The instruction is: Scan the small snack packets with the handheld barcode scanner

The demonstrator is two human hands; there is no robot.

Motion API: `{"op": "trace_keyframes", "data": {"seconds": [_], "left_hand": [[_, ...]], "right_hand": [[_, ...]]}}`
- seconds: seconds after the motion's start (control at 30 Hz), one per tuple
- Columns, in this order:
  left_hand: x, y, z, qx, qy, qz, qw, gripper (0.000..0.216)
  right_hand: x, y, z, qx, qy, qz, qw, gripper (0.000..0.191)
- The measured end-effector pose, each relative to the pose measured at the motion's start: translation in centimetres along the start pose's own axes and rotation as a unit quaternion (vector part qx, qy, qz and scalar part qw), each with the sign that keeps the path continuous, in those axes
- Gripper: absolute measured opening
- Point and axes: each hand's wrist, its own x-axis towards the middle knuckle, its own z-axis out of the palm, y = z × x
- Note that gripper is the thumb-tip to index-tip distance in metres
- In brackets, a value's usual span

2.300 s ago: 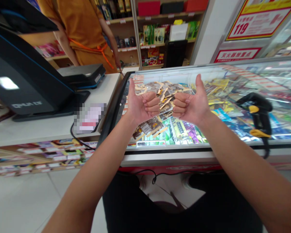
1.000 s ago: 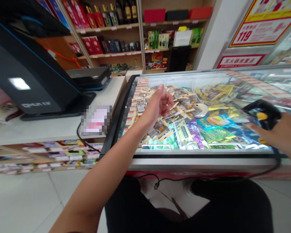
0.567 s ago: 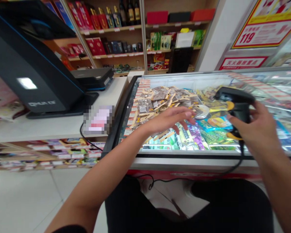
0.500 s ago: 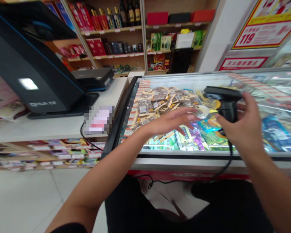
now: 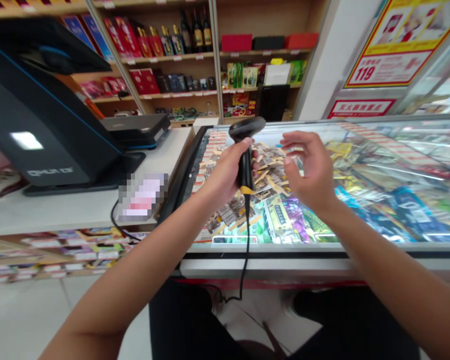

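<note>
A black barcode scanner with a yellow band at the foot of its handle is upright in my left hand, whose fingers wrap round the grip. Its cable hangs down over the front edge of the glass-topped freezer. To the right of the scanner, apart from it, my right hand is raised with fingers curved and apart, holding nothing. Beneath both hands lie small brown packets with tan strips, and colourful bags.
A dark checkout machine and a black flat device stand on the white counter at left. A blurred-out item lies near the counter's right edge. Shelves with bottles and boxes are behind. A fire-notice sign hangs at right.
The barcode scanner has passed from my right hand to my left and moved leftward. My right hand has let go and its fingers are apart. The view has shifted slightly.
</note>
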Motion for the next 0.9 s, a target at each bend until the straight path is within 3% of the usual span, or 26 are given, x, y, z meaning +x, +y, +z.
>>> {"op": "trace_keyframes", "data": {"seconds": [0.1, 0.17, 0.23, 0.33, 0.47, 0.67, 0.8, 0.9], "left_hand": [[0.9, 1.2, -0.7, 0.024, 0.014, 0.021, 0.999, 0.032], [1.2, 1.4, -1.4, 0.046, 0.015, 0.034, 0.998, 0.037], [1.2, 1.2, -2.2, 0.067, 0.015, 0.039, 0.997, 0.041], [0.8, 0.7, -3.3, 0.102, 0.025, 0.043, 0.994, 0.042], [0.7, 0.3, -4.2, 0.128, 0.037, 0.057, 0.989, 0.041], [1.0, -0.1, -4.4, 0.149, 0.025, 0.044, 0.988, 0.042], [0.3, -0.1, -4.1, 0.181, -0.012, 0.044, 0.982, 0.045], [-0.3, -0.1, -4.0, 0.225, -0.057, 0.032, 0.972, 0.052]], "right_hand": [[2.1, 4.6, 0.0, -0.084, -0.091, 0.060, 0.991, 0.032], [2.9, 7.0, 1.1, -0.142, -0.169, 0.104, 0.970, 0.036], [3.0, 8.3, 2.8, -0.184, -0.199, 0.146, 0.951, 0.045], [2.6, 8.4, 5.3, -0.206, -0.168, 0.173, 0.948, 0.046], [2.2, 7.2, 6.1, -0.192, -0.105, 0.160, 0.962, 0.027], [2.7, 7.0, 3.5, -0.037, -0.096, 0.244, 0.964, 0.016], [3.2, 7.7, 1.4, 0.116, -0.044, 0.333, 0.935, 0.013], [3.8, 8.3, 0.0, 0.169, -0.013, 0.341, 0.925, 0.013]]}}
